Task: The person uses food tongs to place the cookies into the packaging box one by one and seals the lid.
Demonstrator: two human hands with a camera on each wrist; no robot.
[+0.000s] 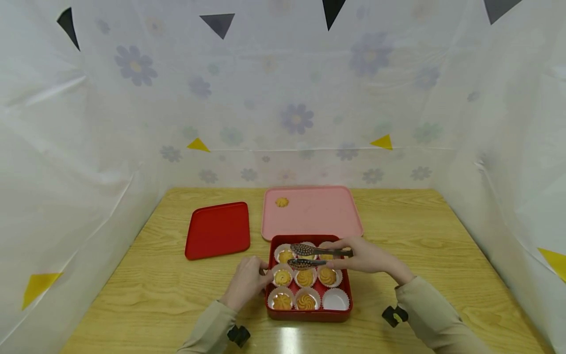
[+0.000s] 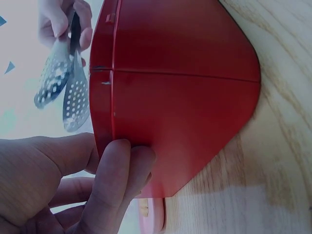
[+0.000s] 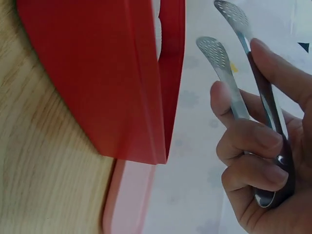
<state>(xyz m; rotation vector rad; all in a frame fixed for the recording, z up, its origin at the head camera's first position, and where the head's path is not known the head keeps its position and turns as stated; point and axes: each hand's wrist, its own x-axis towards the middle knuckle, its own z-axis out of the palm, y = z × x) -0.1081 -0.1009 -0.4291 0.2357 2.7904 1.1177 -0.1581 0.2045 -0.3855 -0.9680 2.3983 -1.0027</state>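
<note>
The wooden surface (image 1: 155,290) carries everything, and I place each thing from the red box (image 1: 309,314), which sits at the near middle. Behind the red box lies the pink tray (image 1: 327,216), with a single cookie (image 1: 282,202) near its far left corner. To the far left of the red box lies the red lid (image 1: 217,230), flat and apart from it.

Inside the red box, cookies in white paper cups (image 1: 305,278) fill most places; the near right cup (image 1: 335,300) is empty.

The left hand (image 1: 247,281) presses its fingers (image 2: 114,185) against the left wall of the red box.

The right hand (image 1: 371,258) pinches the metal tongs (image 1: 316,256), whose perforated tips are slightly spread and hold nothing. Their long axis runs from right to left, over the far rows. The right hand is nearer to the cookies.

I can read no label or writing.
</note>
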